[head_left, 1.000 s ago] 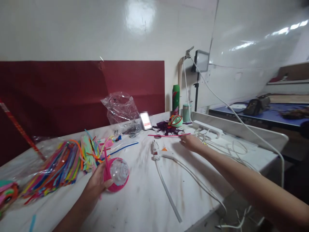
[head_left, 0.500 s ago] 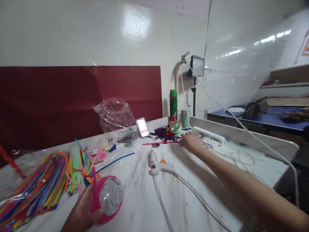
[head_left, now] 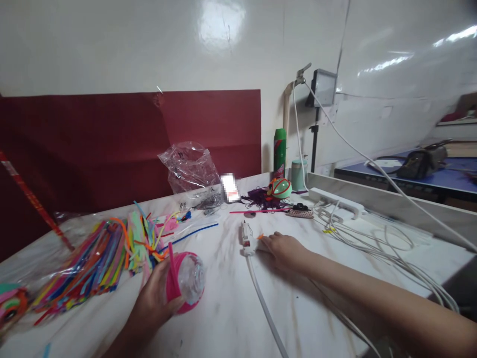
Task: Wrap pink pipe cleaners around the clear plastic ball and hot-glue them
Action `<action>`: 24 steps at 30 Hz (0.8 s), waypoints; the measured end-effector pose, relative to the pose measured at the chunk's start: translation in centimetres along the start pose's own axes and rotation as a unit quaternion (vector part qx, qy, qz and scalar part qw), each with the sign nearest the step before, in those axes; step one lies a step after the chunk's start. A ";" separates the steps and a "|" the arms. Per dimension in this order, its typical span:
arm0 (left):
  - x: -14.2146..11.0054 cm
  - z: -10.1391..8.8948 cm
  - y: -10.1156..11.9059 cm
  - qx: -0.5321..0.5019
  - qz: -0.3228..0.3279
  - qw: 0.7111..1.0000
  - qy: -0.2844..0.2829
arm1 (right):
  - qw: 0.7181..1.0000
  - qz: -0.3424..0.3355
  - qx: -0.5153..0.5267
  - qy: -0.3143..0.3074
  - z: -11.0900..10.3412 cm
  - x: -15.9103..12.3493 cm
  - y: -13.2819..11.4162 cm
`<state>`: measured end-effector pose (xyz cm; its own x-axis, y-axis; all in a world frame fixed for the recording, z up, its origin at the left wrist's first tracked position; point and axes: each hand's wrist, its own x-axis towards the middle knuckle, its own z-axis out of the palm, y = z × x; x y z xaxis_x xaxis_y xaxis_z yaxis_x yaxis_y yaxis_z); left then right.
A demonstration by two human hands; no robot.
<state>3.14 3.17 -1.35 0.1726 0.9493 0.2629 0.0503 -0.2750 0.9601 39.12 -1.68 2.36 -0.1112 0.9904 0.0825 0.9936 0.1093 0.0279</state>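
My left hand [head_left: 154, 298] is wrapped round a pink ball with a clear faceted dome [head_left: 186, 281], low on the white table, and a pink strip [head_left: 172, 263] lies along its side. My right hand [head_left: 283, 248] rests closed on the handle of a white glue gun [head_left: 246, 238], whose nozzle points away from me and whose white cord [head_left: 266, 311] runs toward me. A long pink strip [head_left: 257, 212] lies farther back on the table.
A heap of coloured strips [head_left: 97, 256] lies at the left. At the back stand a clear plastic bag [head_left: 190, 166], a green can [head_left: 280, 146], a pale green cup [head_left: 298, 174] and a green-and-red ball [head_left: 280, 188]. A white power strip [head_left: 335, 201] and tangled cables [head_left: 372, 238] fill the right side.
My right hand has drawn back from the far pink strip near the power strip and come down on the glue gun. The left hand still holds the pink ball.
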 end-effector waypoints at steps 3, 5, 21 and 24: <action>-0.2 0.2 0.0 -0.011 -0.006 1.000 -0.004 | 0.999 0.035 -0.010 0.002 0.5 0.3 0.1; -0.3 0.6 0.1 -0.023 -0.005 1.000 0.005 | 0.999 0.045 -0.009 0.011 0.5 0.5 0.1; 0.0 0.4 -0.6 -0.046 0.013 0.999 -0.025 | 0.986 0.039 0.138 0.082 0.9 2.5 -0.1; 0.4 0.0 -0.9 -0.048 0.010 0.998 -0.034 | 0.968 0.018 0.240 0.074 -0.3 2.1 -1.6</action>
<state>3.16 3.74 -2.10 0.2390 0.9306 0.2773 -0.0478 -0.2740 0.9606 37.32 0.16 2.81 -0.0423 0.9753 0.2169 0.8871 0.1366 -0.4410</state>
